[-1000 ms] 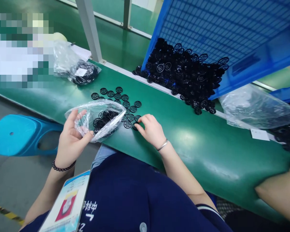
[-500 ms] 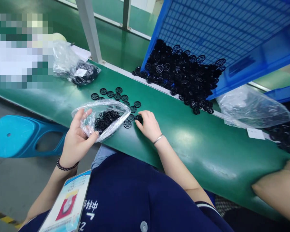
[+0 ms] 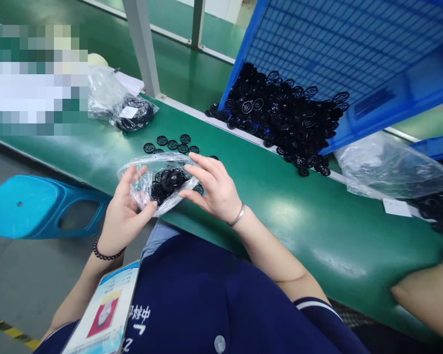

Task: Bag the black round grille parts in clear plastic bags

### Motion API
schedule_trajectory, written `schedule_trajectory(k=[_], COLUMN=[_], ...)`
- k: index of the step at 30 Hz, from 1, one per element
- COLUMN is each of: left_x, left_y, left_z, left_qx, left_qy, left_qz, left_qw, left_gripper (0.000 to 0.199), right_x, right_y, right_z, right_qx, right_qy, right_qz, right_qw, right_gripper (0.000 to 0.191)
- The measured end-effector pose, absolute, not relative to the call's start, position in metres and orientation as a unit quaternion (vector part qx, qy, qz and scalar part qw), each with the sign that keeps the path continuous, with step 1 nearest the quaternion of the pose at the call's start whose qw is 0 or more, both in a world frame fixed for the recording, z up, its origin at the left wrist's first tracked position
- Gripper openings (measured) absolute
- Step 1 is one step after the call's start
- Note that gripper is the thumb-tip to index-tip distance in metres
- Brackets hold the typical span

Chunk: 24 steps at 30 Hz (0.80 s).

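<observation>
A clear plastic bag (image 3: 158, 160) with several black round discs (image 3: 168, 182) inside lies at the table's near edge, its mouth spread wide. My left hand (image 3: 131, 201) grips the bag's left side, thumb at the near rim and fingers in the film. Over the bag's right rim is my right hand (image 3: 216, 189), its fingers apart and nothing seen between them. Just beyond the bag, several loose black discs (image 3: 173, 144) lie flat on the green table (image 3: 280, 211); my right hand and the bag partly hide others.
A tilted blue crate (image 3: 229, 93) spills a heap of black discs (image 3: 280, 113) at the back. Filled bags (image 3: 135, 115) lie at the far left, and another clear bag (image 3: 391, 164) at right. A blue stool (image 3: 22, 206) stands left. Another person's arm (image 3: 428, 295) rests at right.
My right hand has moved left from a disc on the table to over the bag's mouth, and its fingers have spread. The left hand still holds the bag.
</observation>
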<state>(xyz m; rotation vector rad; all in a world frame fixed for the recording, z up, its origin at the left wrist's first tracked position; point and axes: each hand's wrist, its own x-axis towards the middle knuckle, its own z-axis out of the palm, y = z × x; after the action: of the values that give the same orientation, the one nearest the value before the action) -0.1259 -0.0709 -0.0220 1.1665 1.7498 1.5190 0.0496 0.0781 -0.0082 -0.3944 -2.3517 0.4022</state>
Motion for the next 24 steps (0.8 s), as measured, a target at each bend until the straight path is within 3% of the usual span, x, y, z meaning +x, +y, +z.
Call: schedule_trajectory(k=[3,7,10,13,19,24], left_x=[-0.134,-0.149,-0.155,-0.155,-0.148,-0.143], left_y=[-0.076,-0.083,-0.084,-0.083,-0.082,-0.085], left_z=[-0.024,-0.032,-0.036,-0.035,-0.031,-0.032], left_qx=[0.405,0.400,0.396,0.400,0.402,0.403], left_qy=[0.655,0.662,0.663,0.660,0.651,0.661], left_qz=[0.585,0.585,0.588,0.588,0.597,0.584], left_qw=[0.257,0.244,0.242,0.243,0.243,0.244], left_gripper=[0.081,0.079,0.080,0.081,0.079,0.081], right_x=[0.054,0.068,0.073,0.074,0.059,0.051], right_y=[0.086,0.079,0.067,0.064,0.090,0.102], right_z=[-0.029,-0.065,-0.081,-0.084,-0.081,-0.090], right_qx=[-0.245,-0.316,-0.339,-0.347,-0.351,-0.374], right_qy=[-0.901,-0.920,-0.921,-0.918,-0.910,-0.906], right_qz=[0.162,0.168,0.172,0.181,0.166,0.162], right_qw=[0.321,0.160,0.083,0.073,0.148,0.110], right_gripper=[0.022,0.013,0.017,0.017,0.020,0.013])
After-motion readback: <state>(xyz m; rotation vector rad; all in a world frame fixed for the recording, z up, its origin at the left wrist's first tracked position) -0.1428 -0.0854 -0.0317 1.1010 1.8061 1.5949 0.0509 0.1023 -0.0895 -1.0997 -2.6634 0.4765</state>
